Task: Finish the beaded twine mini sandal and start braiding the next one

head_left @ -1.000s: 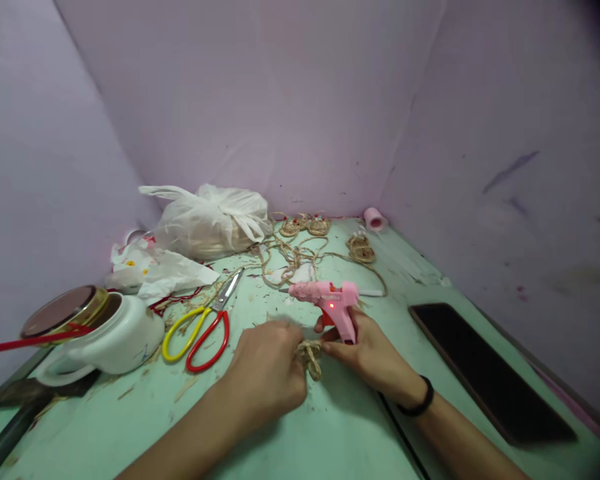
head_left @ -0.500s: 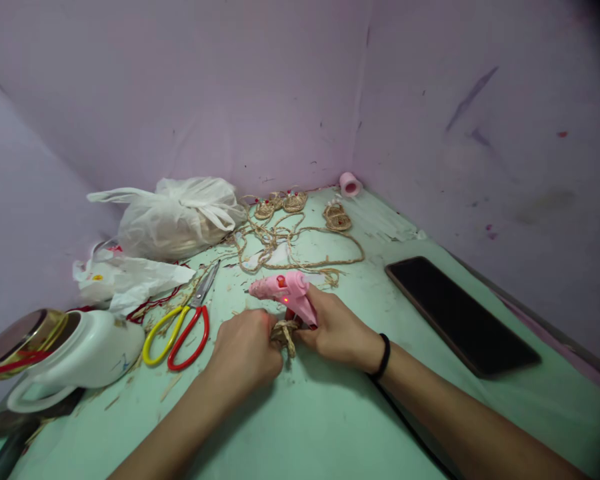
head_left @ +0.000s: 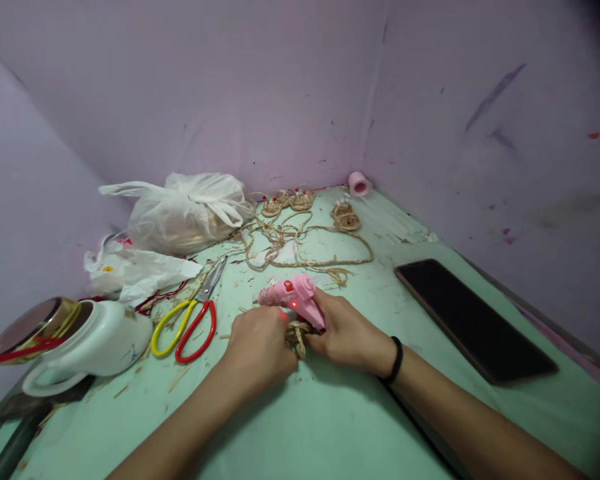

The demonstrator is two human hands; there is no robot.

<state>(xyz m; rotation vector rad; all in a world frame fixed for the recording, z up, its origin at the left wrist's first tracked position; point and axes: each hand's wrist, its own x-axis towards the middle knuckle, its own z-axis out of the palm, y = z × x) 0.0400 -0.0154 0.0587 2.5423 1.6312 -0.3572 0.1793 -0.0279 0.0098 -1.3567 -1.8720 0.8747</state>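
Observation:
On the mint-green table [head_left: 330, 427], my left hand [head_left: 258, 347] is closed around one side of a small knot of jute twine [head_left: 297, 335]. My right hand [head_left: 347, 331], with a black band at the wrist, grips the handle of a pink glue gun [head_left: 295, 297] and also touches the twine. The gun's red light is on and its nozzle points left, just above my left hand. Both hands meet at the twine in the middle of the table.
Scissors with one yellow and one red handle [head_left: 190, 317] lie left of my hands. A white jug [head_left: 93, 343] and a brass lid [head_left: 30, 327] stand at far left. White plastic bags [head_left: 185, 210], loose jute cord [head_left: 300, 243], small woven pieces [head_left: 345, 217], a pink spool [head_left: 359, 183], a dark phone [head_left: 473, 320].
The view has shifted, so everything sits higher and further left than a second ago. The glue gun has tilted down and come closer to the twine between my hands.

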